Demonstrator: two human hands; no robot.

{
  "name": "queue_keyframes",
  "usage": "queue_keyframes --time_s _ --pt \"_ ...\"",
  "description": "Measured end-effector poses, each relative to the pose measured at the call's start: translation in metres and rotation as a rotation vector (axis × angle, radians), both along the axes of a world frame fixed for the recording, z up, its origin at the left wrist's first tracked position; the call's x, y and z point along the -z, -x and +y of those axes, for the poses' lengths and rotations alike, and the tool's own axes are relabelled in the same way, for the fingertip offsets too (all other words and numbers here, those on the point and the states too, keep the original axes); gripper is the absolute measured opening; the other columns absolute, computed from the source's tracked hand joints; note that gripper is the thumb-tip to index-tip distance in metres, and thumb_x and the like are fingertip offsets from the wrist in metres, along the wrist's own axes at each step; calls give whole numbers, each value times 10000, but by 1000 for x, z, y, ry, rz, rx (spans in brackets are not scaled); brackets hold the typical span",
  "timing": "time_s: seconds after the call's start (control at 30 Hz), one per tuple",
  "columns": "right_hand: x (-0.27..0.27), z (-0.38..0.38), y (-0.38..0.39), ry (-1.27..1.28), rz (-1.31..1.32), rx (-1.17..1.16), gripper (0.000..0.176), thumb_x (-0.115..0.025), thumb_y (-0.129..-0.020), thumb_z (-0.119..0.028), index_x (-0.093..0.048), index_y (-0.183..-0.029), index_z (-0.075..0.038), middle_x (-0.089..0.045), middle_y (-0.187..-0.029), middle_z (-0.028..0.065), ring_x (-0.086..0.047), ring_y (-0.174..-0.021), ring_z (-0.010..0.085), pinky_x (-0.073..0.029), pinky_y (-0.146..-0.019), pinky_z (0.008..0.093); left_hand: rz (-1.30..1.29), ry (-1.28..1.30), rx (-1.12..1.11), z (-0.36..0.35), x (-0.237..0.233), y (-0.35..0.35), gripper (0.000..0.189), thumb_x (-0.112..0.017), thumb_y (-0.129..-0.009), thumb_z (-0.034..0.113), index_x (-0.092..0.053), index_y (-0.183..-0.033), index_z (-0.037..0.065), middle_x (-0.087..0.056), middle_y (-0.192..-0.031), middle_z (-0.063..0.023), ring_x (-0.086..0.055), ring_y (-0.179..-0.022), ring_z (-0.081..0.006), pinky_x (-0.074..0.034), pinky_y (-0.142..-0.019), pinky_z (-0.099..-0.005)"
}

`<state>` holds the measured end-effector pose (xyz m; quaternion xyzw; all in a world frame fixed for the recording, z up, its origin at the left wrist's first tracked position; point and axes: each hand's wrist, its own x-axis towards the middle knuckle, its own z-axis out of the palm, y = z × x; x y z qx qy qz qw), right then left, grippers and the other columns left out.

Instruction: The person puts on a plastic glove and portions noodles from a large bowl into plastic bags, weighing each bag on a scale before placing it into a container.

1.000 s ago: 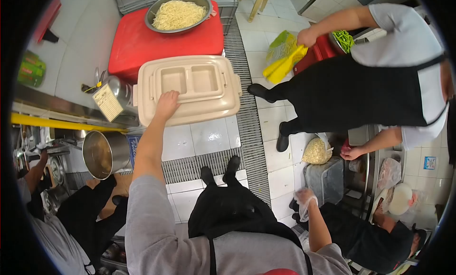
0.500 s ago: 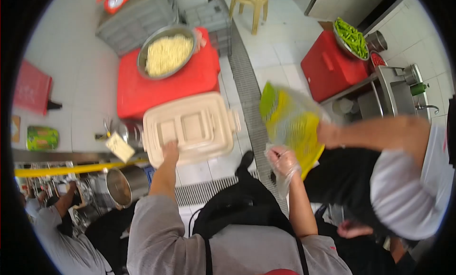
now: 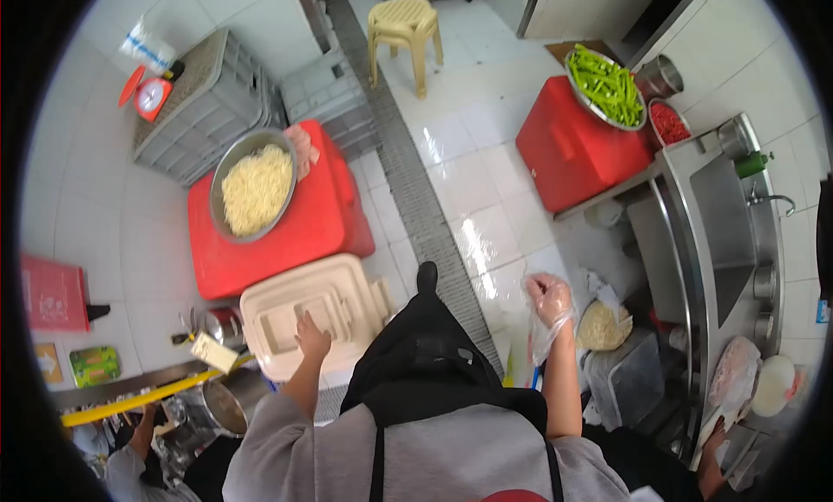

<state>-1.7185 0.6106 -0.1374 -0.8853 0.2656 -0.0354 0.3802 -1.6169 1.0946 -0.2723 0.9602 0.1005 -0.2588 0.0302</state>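
A beige plastic lid (image 3: 282, 324) with raised rectangles covers a container in front of me. My left hand (image 3: 312, 337), bare, is at the lid with its fingers apart and holds nothing. Out to the right, over the floor, is my right hand (image 3: 550, 299) in a loose clear plastic glove. Its fingers are curled in; whether anything is inside them cannot be made out. Beyond the lid, a metal bowl of pale noodle-like strips (image 3: 258, 190) stands on a red cooler box (image 3: 230, 263).
Green peppers (image 3: 607, 87) fill a bowl on another red box (image 3: 568, 150). A steel sink (image 3: 724, 229) lines the right side. A yellow stool (image 3: 405, 35) stands beyond the floor drain (image 3: 408, 146). Other people are partly visible at lower left and right.
My view has shifted. The co-worker with the yellow plastic bag has left the space beside my right hand. My left hand's fingers have spread at the lid.
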Motion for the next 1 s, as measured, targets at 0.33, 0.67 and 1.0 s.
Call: queue_keyframes --time_s 0.33,0.67,1.0 --pt "12 -124 -208 163 184 -113 208 -567 -785 -223 -644 -841 -38 -627 -837 166 -585 -796 331 -460 -721 386 -481 562 243 -129 41 -223 495 -603 -730 131 -440 -1181 7 -483 -1152 -210 -456 -1077 -359 -360 -934 -407" --pt "50 -234 -311 185 336 -91 235 -577 -778 -267 -641 -820 -44 -632 -835 147 -586 -832 329 -437 -797 418 -181 1041 -154 -324 27 -542 448 -601 -784 221 -498 -1156 -7 -569 -1102 -152 -544 -1017 -244 -421 -850 -314" --pt "31 -374 -606 -193 270 19 205 -558 -802 -230 -650 -859 -56 -638 -762 161 -630 -658 265 -488 -615 360 126 1369 -932 -435 27 -747 641 -589 -806 378 -363 -1257 -17 -388 -1280 -164 -449 -1113 -296 -364 -904 -428"
